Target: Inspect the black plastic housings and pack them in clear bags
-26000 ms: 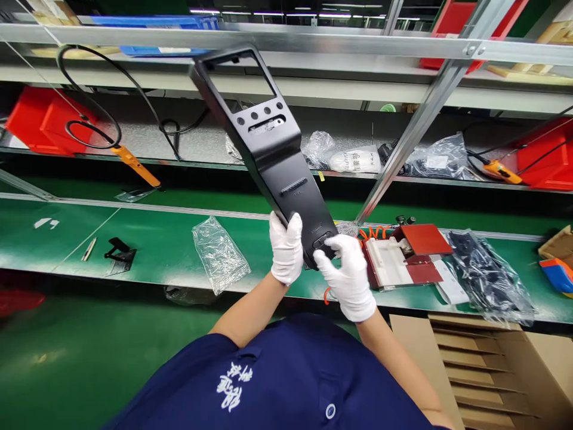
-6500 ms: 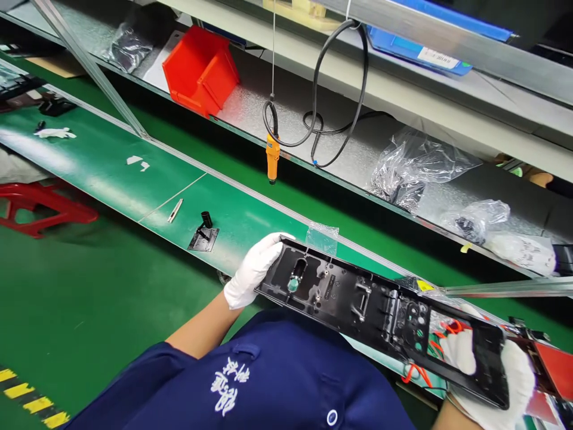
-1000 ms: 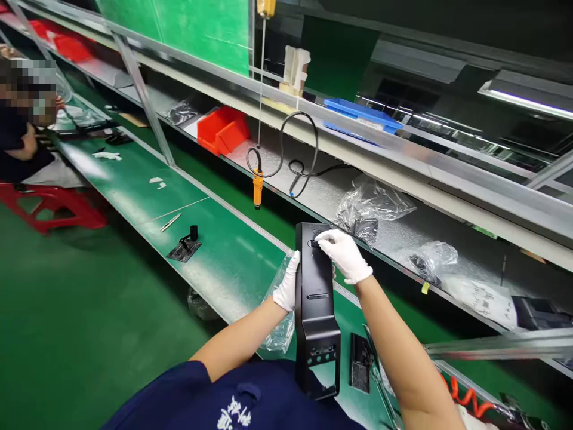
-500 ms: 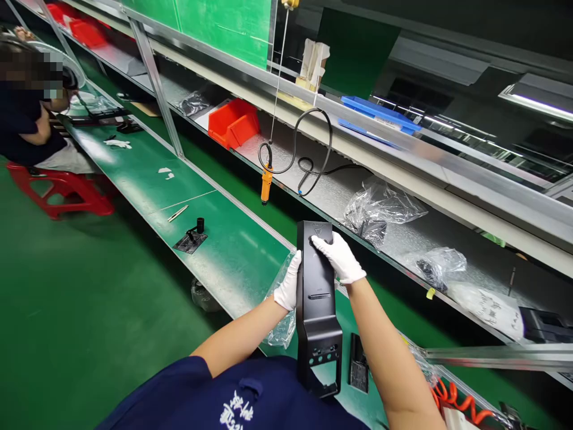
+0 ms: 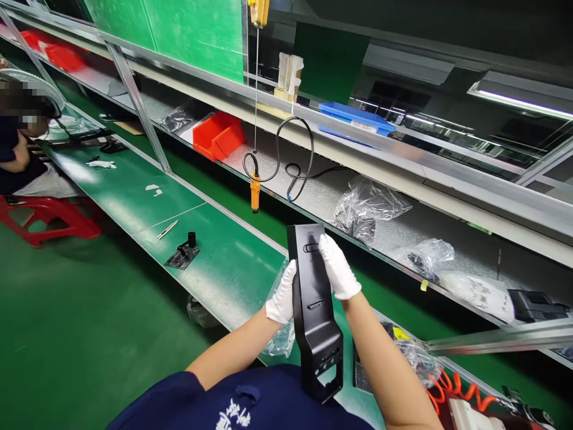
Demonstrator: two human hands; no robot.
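A long black plastic housing [image 5: 313, 280] is held upright before my chest, its far end pointing at the shelf. It has an oval slot near the top, a narrow slot lower down and a square opening at the near end. My left hand [image 5: 282, 295], in a white glove, grips its left edge. On the upper right edge closes my right hand [image 5: 339, 267], also gloved, its fingertips beside the oval slot. Behind the housing lies a clear plastic bag [image 5: 282, 340] on the green bench [image 5: 233, 263].
An orange electric screwdriver [image 5: 255, 192] hangs by a cord ahead. Tweezers [image 5: 168, 230] and a small black part [image 5: 183, 252] lie on the bench. The shelf carries a red bin [image 5: 218, 136] and bagged parts [image 5: 367, 209]. A co-worker [image 5: 22, 143] sits at far left.
My right thumb has moved off the housing's face to its right edge, uncovering the oval slot. The housing has tilted slightly, and the camera view has shifted a little.
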